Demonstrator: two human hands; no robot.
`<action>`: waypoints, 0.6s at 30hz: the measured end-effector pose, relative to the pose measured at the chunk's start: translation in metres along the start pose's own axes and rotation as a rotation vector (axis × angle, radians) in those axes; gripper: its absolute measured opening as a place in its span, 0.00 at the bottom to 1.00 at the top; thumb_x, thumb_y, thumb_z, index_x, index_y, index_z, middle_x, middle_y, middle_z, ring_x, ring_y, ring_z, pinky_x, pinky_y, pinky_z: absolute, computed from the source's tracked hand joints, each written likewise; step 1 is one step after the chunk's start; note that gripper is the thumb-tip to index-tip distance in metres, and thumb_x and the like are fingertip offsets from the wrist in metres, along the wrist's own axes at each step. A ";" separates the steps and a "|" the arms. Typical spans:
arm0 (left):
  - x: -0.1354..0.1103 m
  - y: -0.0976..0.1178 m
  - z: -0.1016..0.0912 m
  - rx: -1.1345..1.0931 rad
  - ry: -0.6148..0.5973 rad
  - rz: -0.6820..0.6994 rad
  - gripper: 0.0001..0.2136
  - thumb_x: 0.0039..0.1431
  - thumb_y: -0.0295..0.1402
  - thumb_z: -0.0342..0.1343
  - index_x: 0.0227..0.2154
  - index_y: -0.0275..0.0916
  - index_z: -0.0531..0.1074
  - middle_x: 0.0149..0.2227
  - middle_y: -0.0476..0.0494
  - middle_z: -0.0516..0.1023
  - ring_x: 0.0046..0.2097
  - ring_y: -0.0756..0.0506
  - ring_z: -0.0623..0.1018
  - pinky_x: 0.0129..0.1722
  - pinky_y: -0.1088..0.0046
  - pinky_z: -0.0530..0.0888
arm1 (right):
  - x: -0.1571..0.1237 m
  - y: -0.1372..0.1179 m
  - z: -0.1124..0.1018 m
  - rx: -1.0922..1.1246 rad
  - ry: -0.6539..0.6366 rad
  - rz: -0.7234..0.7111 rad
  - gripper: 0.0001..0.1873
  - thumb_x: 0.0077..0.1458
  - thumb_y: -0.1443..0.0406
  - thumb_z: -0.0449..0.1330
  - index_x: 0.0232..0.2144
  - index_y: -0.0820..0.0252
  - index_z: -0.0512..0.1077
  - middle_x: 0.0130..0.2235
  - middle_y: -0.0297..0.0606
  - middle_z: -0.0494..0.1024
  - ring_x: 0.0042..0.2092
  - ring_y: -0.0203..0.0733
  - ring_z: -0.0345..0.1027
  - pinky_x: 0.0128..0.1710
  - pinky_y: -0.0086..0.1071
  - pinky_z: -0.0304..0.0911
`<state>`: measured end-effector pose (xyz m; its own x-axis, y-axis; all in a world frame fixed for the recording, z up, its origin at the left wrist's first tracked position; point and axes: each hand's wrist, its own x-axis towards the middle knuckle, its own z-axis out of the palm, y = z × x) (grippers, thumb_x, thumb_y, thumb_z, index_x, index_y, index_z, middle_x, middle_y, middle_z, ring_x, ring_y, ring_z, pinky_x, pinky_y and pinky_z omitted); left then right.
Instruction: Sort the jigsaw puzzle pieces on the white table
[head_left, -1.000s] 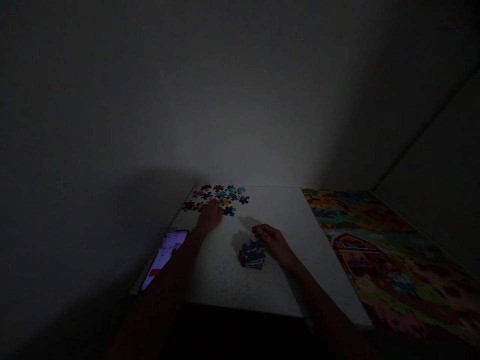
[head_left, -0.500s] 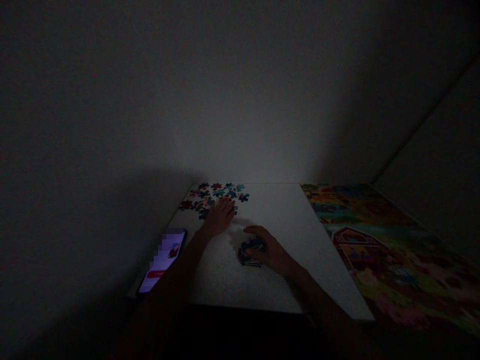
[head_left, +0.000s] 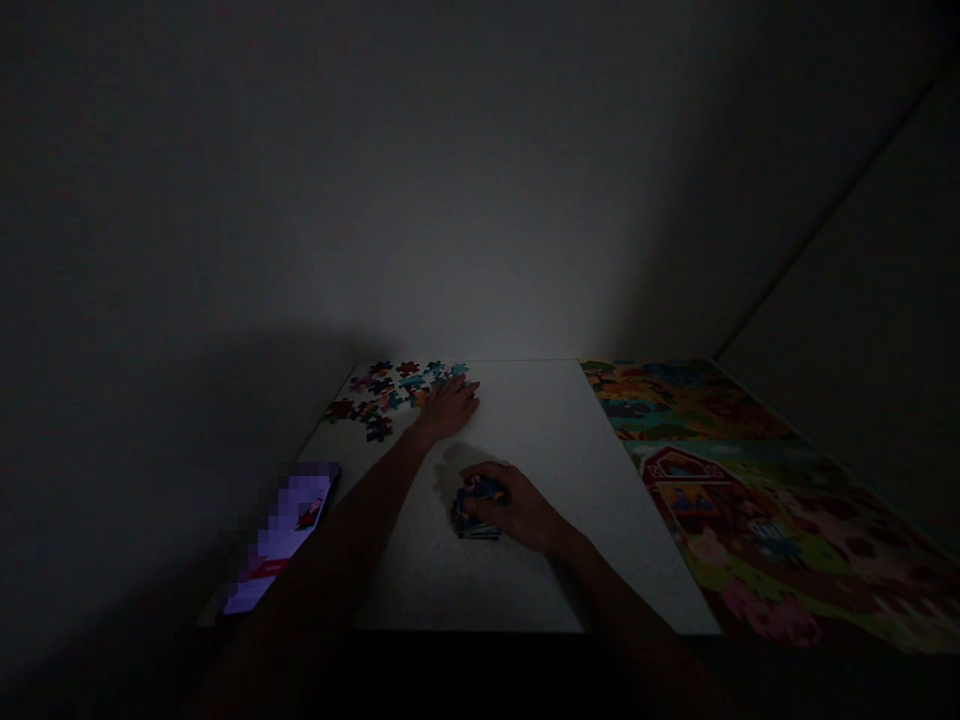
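Note:
Loose jigsaw pieces (head_left: 380, 387) in dark, red and teal colours lie spread at the far left of a white tabletop (head_left: 525, 410). My left hand (head_left: 448, 408) reaches over their right edge, palm down with fingers stretched out, covering some of them. Nearer to me, my right hand (head_left: 517, 505) curls around a small stack of jigsaw pieces (head_left: 474, 508), thumb on the near side and fingers on the far side. The stack seems to rest on the tabletop; its right part is hidden by the hand.
A lit phone (head_left: 289, 535), partly pixelated, lies at the left edge beside my left forearm. Colourful farm-scene pictures (head_left: 750, 530) cover the right side. A pale wall (head_left: 480, 220) rises behind the tabletop. The room is dim.
The view has shifted, so the table sits further left. My left hand has moved right across the loose pieces, uncovering some. My right hand has closed in more around the stack.

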<state>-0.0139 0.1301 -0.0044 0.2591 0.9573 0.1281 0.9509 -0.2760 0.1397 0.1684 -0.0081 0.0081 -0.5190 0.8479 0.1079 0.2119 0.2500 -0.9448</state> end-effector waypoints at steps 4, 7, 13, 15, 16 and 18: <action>0.004 -0.005 0.005 0.001 -0.039 -0.028 0.22 0.69 0.41 0.43 0.62 0.45 0.63 0.67 0.39 0.61 0.67 0.37 0.60 0.64 0.50 0.57 | 0.000 -0.001 0.000 -0.019 0.020 -0.017 0.21 0.52 0.54 0.64 0.46 0.58 0.76 0.43 0.42 0.79 0.42 0.44 0.74 0.45 0.42 0.69; -0.009 -0.016 0.004 0.015 -0.023 -0.065 0.21 0.69 0.40 0.41 0.61 0.45 0.64 0.66 0.38 0.62 0.66 0.38 0.61 0.65 0.49 0.56 | 0.000 -0.002 -0.001 -0.045 0.028 -0.062 0.20 0.53 0.54 0.64 0.46 0.56 0.76 0.42 0.41 0.80 0.42 0.44 0.74 0.47 0.43 0.69; -0.006 -0.019 0.001 0.026 0.016 -0.149 0.24 0.69 0.41 0.41 0.64 0.40 0.60 0.68 0.32 0.56 0.69 0.32 0.55 0.65 0.41 0.50 | -0.005 -0.002 0.001 0.056 0.053 -0.025 0.29 0.47 0.52 0.68 0.51 0.55 0.73 0.49 0.42 0.76 0.48 0.46 0.72 0.51 0.46 0.68; 0.008 -0.015 0.000 0.001 0.006 -0.117 0.25 0.69 0.41 0.42 0.66 0.41 0.56 0.70 0.35 0.51 0.70 0.35 0.51 0.66 0.47 0.48 | -0.007 -0.002 0.003 0.073 0.049 -0.017 0.32 0.45 0.52 0.70 0.52 0.54 0.72 0.50 0.41 0.75 0.49 0.47 0.71 0.53 0.47 0.67; 0.017 -0.013 0.000 -0.018 -0.012 -0.090 0.25 0.69 0.42 0.43 0.66 0.42 0.56 0.70 0.38 0.51 0.70 0.37 0.51 0.67 0.52 0.48 | -0.008 -0.002 0.004 0.074 0.032 -0.006 0.32 0.45 0.52 0.70 0.52 0.54 0.72 0.50 0.41 0.75 0.50 0.47 0.71 0.54 0.47 0.66; 0.033 -0.013 -0.001 -0.063 -0.062 -0.062 0.23 0.68 0.42 0.45 0.64 0.44 0.60 0.68 0.41 0.57 0.69 0.39 0.55 0.67 0.54 0.50 | -0.008 -0.002 0.004 0.094 -0.011 0.035 0.32 0.44 0.53 0.71 0.51 0.55 0.73 0.50 0.41 0.75 0.49 0.47 0.71 0.54 0.47 0.67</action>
<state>-0.0175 0.1652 -0.0012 0.2115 0.9757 0.0568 0.9535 -0.2187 0.2072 0.1690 -0.0174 0.0079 -0.5220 0.8499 0.0719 0.1517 0.1754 -0.9727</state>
